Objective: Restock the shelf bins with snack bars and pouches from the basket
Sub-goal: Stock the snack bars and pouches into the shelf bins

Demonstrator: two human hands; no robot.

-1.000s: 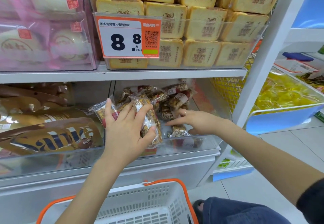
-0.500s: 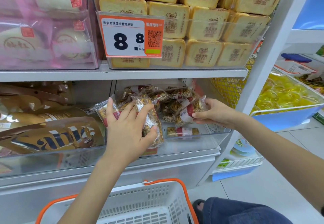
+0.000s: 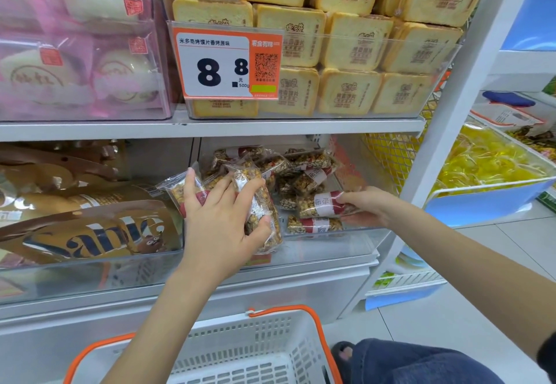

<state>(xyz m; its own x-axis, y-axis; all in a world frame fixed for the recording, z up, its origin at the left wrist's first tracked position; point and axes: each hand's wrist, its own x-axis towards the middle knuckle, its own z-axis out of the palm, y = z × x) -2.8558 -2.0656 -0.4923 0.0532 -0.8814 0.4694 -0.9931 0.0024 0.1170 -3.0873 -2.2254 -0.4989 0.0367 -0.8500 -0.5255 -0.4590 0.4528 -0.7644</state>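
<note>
A clear shelf bin (image 3: 355,242) on the lower shelf holds several nut snack bars in clear wrappers with red-and-white labels. My left hand (image 3: 221,221) grips a bunch of these bars (image 3: 261,206) upright at the bin's front left corner. My right hand (image 3: 368,204) pinches one bar (image 3: 323,204) by its right end, low in the bin, just above another bar (image 3: 313,225) lying on the bin floor. The white basket with orange handles (image 3: 240,347) sits below, in front of the shelf.
Left of the bin lie brown Sable bags (image 3: 90,233). The shelf above carries toast-slice packs (image 3: 346,53) behind an 8.8 price tag (image 3: 225,65) and pink wrapped buns (image 3: 75,53). A white upright (image 3: 469,89) bounds the shelf; a blue tray of yellow sweets (image 3: 487,170) lies beyond it.
My right hand picked a bar from the bin's pile, drew it right, and has now lowered it toward the bin floor. My left hand stayed in place holding its bunch.
</note>
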